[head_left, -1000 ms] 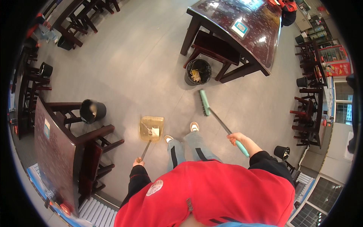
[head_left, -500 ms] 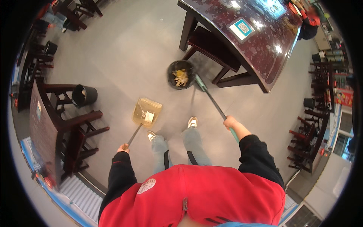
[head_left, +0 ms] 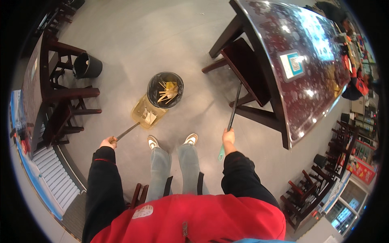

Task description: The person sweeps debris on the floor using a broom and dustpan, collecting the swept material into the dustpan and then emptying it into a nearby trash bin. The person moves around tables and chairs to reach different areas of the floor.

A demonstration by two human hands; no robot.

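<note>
My left hand [head_left: 108, 142] is closed round the handle of a long-handled, yellowish see-through dustpan [head_left: 139, 114]. White paper scraps [head_left: 149, 118] lie in the pan, which is down on the floor. A black round bin [head_left: 153, 79] stands against or just over the pan's far edge; I cannot tell whether they touch. Inside the bin are pale wooden sticks [head_left: 164, 97] and a yellow scrap. On the right, my right hand [head_left: 229, 138] grips a long dark stick with a green end, probably a broom [head_left: 235, 104]. Its far end disappears by the stool, so its head is hidden.
A dark red stool [head_left: 245, 67] stands partly under a glossy dark table [head_left: 259, 40] at the right. Another black bin [head_left: 88, 66] sits at the left beside wooden stools [head_left: 67, 121] and a table. More stools [head_left: 312, 186] stand at the lower right.
The bin has shifted left, away from the stool and up to the dustpan. My right hand has swung the stick's far end from the bin's side to the stool. The view has turned.
</note>
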